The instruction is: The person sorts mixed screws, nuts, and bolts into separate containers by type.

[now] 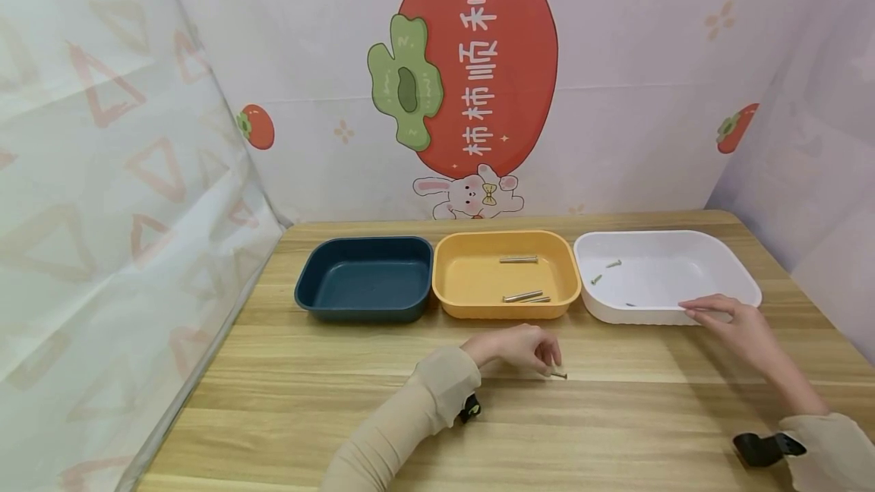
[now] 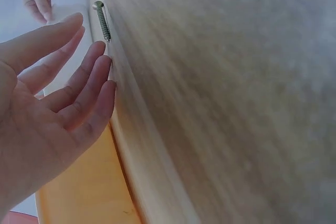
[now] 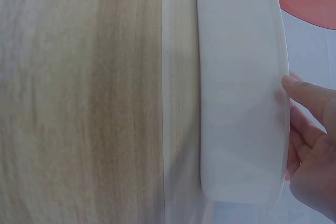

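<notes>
A small screw (image 1: 559, 376) lies on the wooden table in front of the yellow tray. Just beside it is my left hand (image 1: 525, 348), its fingers loosely bent. In the left wrist view the screw (image 2: 102, 20) shows just past the fingertips, with space between thumb and fingers. My right hand (image 1: 737, 329) is at the front rim of the white tray (image 1: 670, 316). The right wrist view shows the thumb (image 3: 296, 88) at that rim and the fingers on its inner side, pinching it. Small screws (image 1: 614, 264) lie inside the white tray.
Left of the white tray stands the yellow tray (image 1: 478, 311), with several long bolts (image 1: 519, 259) in it. A dark blue tray (image 1: 369, 315) stands further left. A printed cloth (image 1: 328, 173) hangs behind the table (image 1: 287, 401).
</notes>
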Demonstrator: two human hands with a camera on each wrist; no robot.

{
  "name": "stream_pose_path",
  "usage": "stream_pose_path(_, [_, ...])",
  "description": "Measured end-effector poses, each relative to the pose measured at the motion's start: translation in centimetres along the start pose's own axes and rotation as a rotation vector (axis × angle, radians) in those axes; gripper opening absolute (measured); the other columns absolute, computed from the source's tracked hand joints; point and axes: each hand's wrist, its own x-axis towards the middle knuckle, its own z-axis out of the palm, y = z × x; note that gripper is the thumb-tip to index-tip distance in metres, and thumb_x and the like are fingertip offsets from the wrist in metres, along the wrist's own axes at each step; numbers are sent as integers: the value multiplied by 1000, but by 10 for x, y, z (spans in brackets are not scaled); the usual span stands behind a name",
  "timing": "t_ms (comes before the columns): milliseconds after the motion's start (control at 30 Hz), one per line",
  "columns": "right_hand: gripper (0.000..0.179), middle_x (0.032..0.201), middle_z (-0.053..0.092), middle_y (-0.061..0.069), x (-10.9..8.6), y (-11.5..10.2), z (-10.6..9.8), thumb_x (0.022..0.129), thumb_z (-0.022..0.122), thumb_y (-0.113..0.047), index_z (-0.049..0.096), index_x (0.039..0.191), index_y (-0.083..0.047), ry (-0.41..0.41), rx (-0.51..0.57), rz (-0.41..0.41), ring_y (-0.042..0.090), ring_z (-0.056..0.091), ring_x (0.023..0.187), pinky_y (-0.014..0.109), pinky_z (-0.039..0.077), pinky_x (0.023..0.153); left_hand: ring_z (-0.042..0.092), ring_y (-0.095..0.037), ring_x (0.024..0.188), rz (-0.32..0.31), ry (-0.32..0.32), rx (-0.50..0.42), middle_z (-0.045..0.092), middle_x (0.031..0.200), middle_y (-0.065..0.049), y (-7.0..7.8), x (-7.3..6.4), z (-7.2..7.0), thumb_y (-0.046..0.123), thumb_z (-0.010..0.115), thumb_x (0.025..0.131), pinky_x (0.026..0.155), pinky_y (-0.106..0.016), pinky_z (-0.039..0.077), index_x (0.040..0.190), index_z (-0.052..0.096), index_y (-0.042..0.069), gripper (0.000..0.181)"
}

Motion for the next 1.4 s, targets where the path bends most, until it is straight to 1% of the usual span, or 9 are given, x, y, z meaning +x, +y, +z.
stream_pose_path(300, [14, 90, 49, -35, 0, 0, 0, 83, 60, -5, 65, 93, 2, -2, 1, 6, -23, 38, 87, -1, 28, 70, 50, 2, 69, 10, 2, -7, 57, 76, 6, -3, 1, 4, 7, 66, 78, 63, -9, 39, 93, 62, 8, 15])
stream_pose_path(467, [14, 90, 49, -34, 0, 0, 0, 83, 60, -5, 65, 94, 3, -5, 5, 8, -23, 38, 88, -1, 28, 71, 48, 2, 68, 7, 18, 12, 56, 75, 7, -4, 3, 6, 7, 67, 77, 63, -8, 38, 92, 63, 8, 15])
stream_pose_path(700, [15, 91, 49, -34, 0, 0, 0, 83, 60, -6, 65, 94, 2, -11, -2, 14, -23, 38, 88, -1, 28, 70, 46, 2, 66, -1, 40, 43, 54, 73, 7, 0, 2, 9, 7, 68, 76, 61, -8, 37, 88, 64, 8, 13])
stream_pose_path(900, [15, 90, 49, -35, 0, 0, 0, 83, 60, -5, 64, 94, 3, -4, -5, 11, -23, 38, 87, -1, 28, 70, 45, 2, 64, -17, 68, 66, 52, 70, 8, 2, 2, 13, 9, 69, 75, 59, -8, 36, 87, 64, 10, 13])
stream_pose_path(1033, [14, 90, 49, -35, 0, 0, 0, 83, 60, -5, 64, 93, 3, -1, -5, 8, -23, 38, 87, 0, 29, 70, 45, 2, 63, -28, 84, 69, 52, 69, 9, 2, 3, 14, 10, 70, 75, 59, -8, 35, 85, 64, 11, 12])
stream_pose_path(1200, [14, 90, 48, -35, 0, 0, 0, 83, 60, -5, 64, 94, 3, -2, -4, 12, -23, 38, 87, 0, 28, 70, 44, 2, 62, -27, 96, 82, 51, 68, 10, 1, 5, 15, 11, 69, 76, 58, -8, 35, 83, 64, 12, 9])
stream_pose_path(1400, [14, 90, 49, -35, 0, 0, 0, 82, 60, -4, 64, 94, 3, -3, 1, 8, -23, 38, 87, 0, 28, 70, 44, 2, 61, -20, 95, 94, 51, 67, 10, 0, 7, 16, 11, 68, 77, 57, -8, 35, 82, 63, 11, 7])
